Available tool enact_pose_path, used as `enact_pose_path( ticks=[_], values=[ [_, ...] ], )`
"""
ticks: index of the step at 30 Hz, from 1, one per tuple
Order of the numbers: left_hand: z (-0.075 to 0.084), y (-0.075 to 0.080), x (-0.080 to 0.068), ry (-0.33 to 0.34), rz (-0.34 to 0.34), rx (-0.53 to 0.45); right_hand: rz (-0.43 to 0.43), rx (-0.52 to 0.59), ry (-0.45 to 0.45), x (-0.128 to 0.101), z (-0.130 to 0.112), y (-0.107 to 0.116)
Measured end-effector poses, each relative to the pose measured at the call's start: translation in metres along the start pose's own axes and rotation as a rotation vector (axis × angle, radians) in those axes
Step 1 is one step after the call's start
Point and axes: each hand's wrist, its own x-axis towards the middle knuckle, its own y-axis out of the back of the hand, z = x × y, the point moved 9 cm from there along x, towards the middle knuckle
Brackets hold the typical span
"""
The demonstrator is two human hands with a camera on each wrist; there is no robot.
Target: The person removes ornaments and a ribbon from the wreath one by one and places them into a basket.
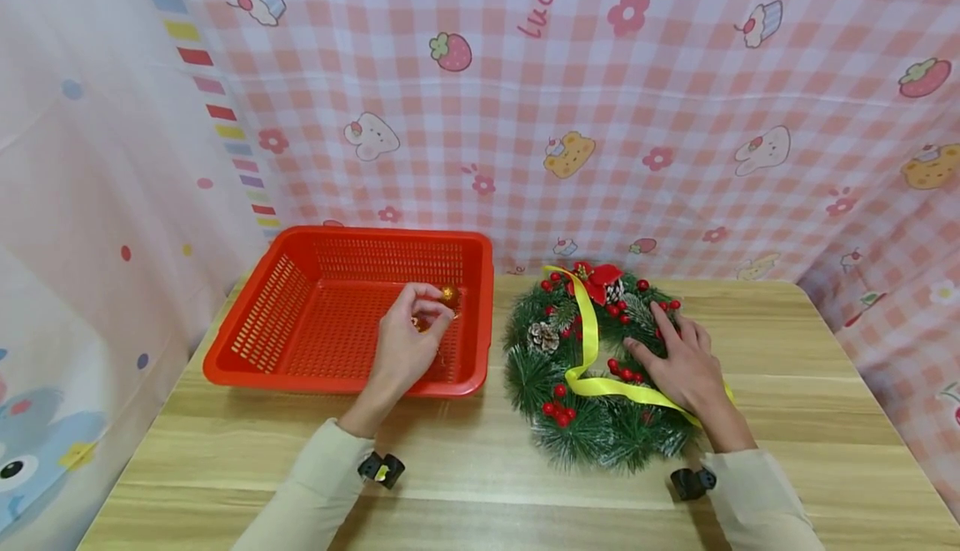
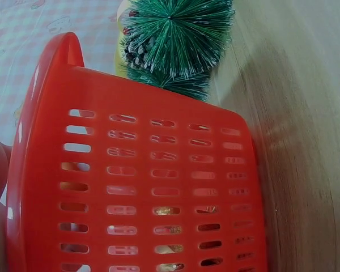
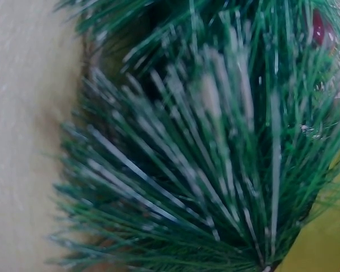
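Note:
My left hand (image 1: 401, 349) reaches into the right end of a red plastic basket (image 1: 483, 309), thumb and fingertips pinched together on what looks like the thin string of a gold Christmas ball. One gold ball (image 1: 449, 294) shows just beyond the fingertips, another (image 1: 420, 324) through the gap between thumb and fingers. On a green Christmas wreath (image 1: 528, 376) rests my right hand (image 1: 686, 365), its fingers spread over the right side. A yellow ribbon (image 1: 590, 330) lies loosely across the wreath and passes under that hand. Green needles (image 3: 187, 170) fill the right wrist view.
Both the basket and the wreath sit on a wooden table (image 1: 480, 484), the basket on the left. The wreath carries a red flower (image 1: 596, 280), a pinecone (image 1: 543, 337) and red berries (image 1: 558, 413). A checked curtain (image 1: 495, 101) hangs behind the table.

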Motion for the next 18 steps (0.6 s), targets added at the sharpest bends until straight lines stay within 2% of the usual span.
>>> enact_pose_path(
  ticks=[4, 8, 13, 18],
  values=[
    [0.003, -0.002, 0.0, -0.013, -0.008, 0.031, 0.0, -0.002, 0.003, 0.0, 0.0, 0.0],
    [0.01, -0.012, -0.005, -0.028, -0.069, 0.09, -0.002, -0.003, 0.003, 0.0, 0.001, 0.0],
    [0.02, -0.032, -0.015, -0.077, -0.17, 0.276, -0.004, -0.01, -0.004, 0.0, 0.001, 0.0],
    [0.021, -0.045, -0.021, -0.098, -0.207, 0.408, -0.005, -0.023, -0.02, 0.0, 0.0, -0.001]
  ],
)
